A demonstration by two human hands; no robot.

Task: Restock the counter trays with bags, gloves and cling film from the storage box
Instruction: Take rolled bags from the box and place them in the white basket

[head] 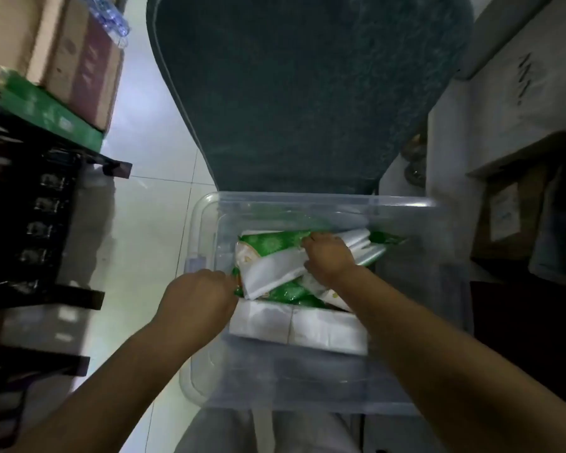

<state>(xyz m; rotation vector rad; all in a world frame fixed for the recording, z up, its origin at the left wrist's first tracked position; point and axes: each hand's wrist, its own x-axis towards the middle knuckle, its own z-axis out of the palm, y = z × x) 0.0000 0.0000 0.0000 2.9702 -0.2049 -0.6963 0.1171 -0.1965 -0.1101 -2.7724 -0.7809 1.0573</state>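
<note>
Looking down, I've got both bare forearms reaching forward into the clear storage box (206, 380), which sits on the pale tiled floor (151, 217). Along the box's near edge lie flat white packs (294, 325), side by side. My left hand (198, 299) is at the box's left wall, fingers curled down toward the green packets (285, 294); I cannot tell whether it grips anything. My right hand (329, 256) is deeper in, near the middle, fingers closed on a folded white bag bundle (275, 273) lying across the green packets. More green packaging (275, 240) sits toward the far edge. Beyond the box, a dark green mat (307, 93) covers the floor. Far left, cardboard cartons (79, 60); right, more boxes (504, 93).
</note>
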